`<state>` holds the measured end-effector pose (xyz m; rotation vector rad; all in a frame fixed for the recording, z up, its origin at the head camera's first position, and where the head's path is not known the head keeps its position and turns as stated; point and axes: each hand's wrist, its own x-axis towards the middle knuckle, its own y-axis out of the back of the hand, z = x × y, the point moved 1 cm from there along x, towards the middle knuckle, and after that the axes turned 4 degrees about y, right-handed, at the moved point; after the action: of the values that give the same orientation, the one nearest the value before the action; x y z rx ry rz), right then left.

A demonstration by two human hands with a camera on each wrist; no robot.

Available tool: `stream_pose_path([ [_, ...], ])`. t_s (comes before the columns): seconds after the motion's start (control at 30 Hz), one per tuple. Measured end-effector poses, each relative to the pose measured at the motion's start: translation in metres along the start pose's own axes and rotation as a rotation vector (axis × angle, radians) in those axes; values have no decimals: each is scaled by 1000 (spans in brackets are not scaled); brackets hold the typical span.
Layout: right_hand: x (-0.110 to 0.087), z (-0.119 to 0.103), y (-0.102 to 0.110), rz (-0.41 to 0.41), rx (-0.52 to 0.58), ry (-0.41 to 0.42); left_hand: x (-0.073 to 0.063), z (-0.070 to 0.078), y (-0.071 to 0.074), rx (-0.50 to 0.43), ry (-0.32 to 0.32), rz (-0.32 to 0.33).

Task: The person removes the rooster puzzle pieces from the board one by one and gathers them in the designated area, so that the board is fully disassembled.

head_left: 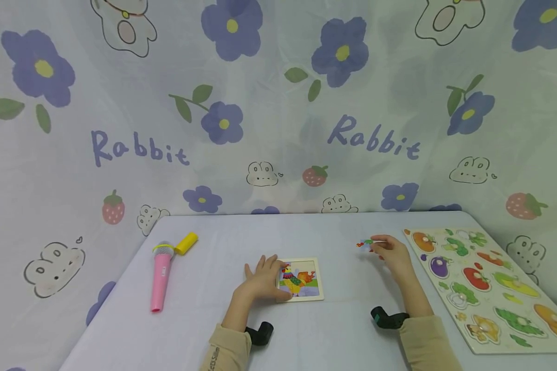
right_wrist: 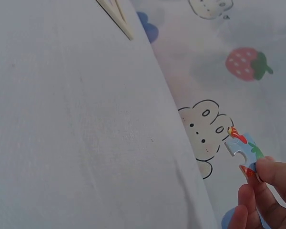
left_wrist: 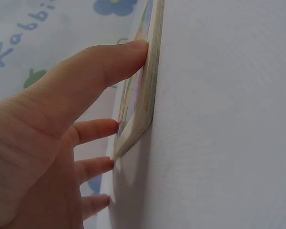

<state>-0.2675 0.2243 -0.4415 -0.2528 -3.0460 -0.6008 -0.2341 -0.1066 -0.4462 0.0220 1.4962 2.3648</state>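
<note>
A small square jigsaw puzzle with a rooster picture lies in a pale frame on the table. My left hand rests at its left side, thumb and index finger touching the frame and the other fingers spread. In the left wrist view the thumb lies on the frame's rim. Off to the right and raised, my right hand pinches a puzzle piece between thumb and fingertips. The right wrist view shows this piece as light blue with red and green parts and a rounded notch.
A large board of vegetable pieces lies at the right, beside my right forearm. At the left are a pink toy microphone and a yellow cylinder. A patterned curtain hangs behind the white-covered table.
</note>
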Motion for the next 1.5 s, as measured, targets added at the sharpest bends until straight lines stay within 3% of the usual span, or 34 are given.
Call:
stream_pose_path([
  [0.57, 0, 1, 10, 53, 19, -41, 1, -2, -2, -4, 4, -4],
  [0.93, -1, 5, 15, 46, 13, -68, 0, -2, -2, 0, 9, -4],
  [1.3, -2, 14, 13, -63, -227, -66, 0, -2, -1, -2, 1, -5],
  [1.5, -3, 18, 9, -3, -407, -11, 0, 0, 0, -5, -2, -4],
])
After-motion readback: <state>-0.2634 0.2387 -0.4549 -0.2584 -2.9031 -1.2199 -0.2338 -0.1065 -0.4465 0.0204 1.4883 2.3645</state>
